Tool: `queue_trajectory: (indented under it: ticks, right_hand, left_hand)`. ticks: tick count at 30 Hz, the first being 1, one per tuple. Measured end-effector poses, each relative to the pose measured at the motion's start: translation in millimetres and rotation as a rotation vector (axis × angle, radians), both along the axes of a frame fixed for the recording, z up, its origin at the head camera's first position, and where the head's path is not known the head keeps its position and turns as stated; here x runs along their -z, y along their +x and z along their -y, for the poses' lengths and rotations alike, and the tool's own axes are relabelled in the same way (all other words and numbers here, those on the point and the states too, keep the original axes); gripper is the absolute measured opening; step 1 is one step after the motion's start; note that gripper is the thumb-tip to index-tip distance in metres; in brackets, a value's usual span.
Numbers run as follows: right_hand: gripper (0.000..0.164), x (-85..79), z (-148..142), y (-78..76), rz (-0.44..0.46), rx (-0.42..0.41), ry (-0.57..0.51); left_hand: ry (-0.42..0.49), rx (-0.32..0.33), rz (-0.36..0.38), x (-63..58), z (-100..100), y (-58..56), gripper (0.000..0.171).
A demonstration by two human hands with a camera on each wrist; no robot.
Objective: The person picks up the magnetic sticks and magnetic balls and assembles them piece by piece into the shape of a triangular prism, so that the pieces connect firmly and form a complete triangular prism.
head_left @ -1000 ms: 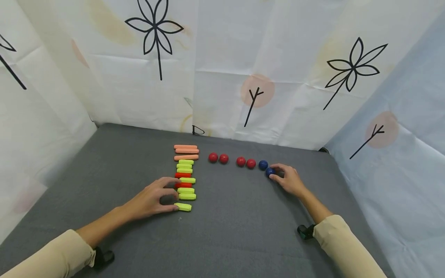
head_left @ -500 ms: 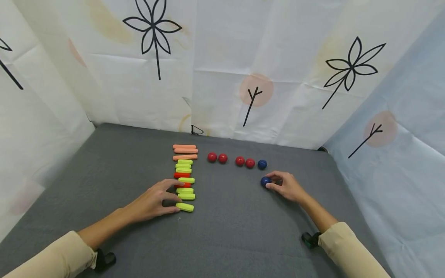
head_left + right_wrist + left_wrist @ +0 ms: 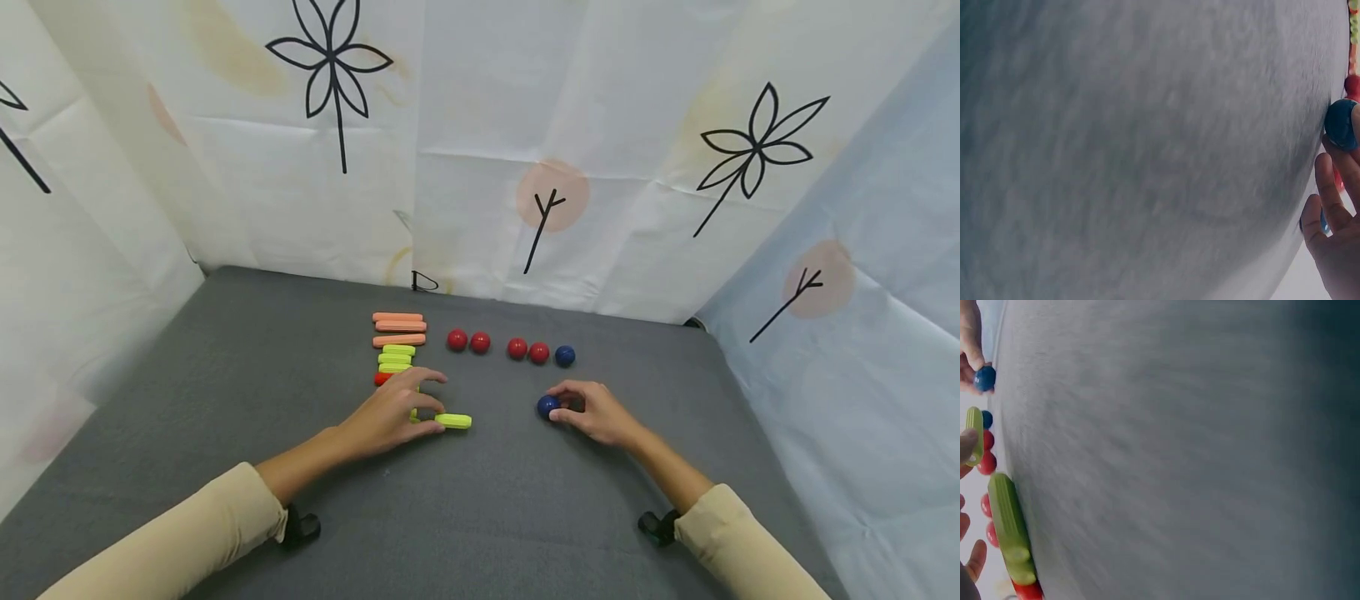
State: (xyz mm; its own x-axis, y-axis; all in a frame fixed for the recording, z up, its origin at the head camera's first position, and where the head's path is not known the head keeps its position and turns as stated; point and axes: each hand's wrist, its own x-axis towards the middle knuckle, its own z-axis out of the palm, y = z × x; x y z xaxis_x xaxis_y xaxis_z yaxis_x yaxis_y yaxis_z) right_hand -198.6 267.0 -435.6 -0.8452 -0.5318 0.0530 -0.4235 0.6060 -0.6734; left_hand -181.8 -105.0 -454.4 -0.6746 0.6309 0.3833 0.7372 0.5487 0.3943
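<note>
My left hand [image 3: 392, 418] pinches a yellow-green ridged stick [image 3: 453, 422] by its left end, to the right of a column of similar sticks. In the left wrist view the same stick looks lifted off the cloth. Part of the column, including the yellow-green sticks [image 3: 397, 358] and a red stick [image 3: 382, 378], is hidden behind this hand. My right hand [image 3: 597, 412] holds a dark blue ball [image 3: 548, 407] between thumb and fingers, low over the table. Another dark blue ball [image 3: 565, 356] sits behind it, at the right end of a row of red balls [image 3: 517, 348].
Several orange sticks [image 3: 399, 326] lie at the far end of the column. Two more red balls [image 3: 468, 342] stand left in the row. Grey cloth [image 3: 480, 517] covers the table, and white printed curtains [image 3: 480, 100] hang at the back and sides.
My left hand has taken the yellow-green stick from the column's near end and moved right and away from me. My right hand has brought the blue ball left and nearer, out of the row.
</note>
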Motion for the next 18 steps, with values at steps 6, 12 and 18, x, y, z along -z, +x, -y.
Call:
queue_trajectory:
  ticks: [6,12,18]
  right_hand:
    - [0.028,2.7,9.4,1.5,-0.014,-0.045,-0.018]
    - [0.028,3.3,18.4,2.6,0.003,-0.036,-0.015]
    - [0.030,3.1,27.3,2.2,0.010,-0.050,-0.008]
  left_hand:
    - [0.001,-0.015,0.023,-1.8,-26.1,-14.2,0.021]
    - [0.006,-0.014,0.055,0.6,-44.3,-24.7,0.021]
    - [-0.002,-0.003,0.053,5.0,-55.1,-29.3,0.020]
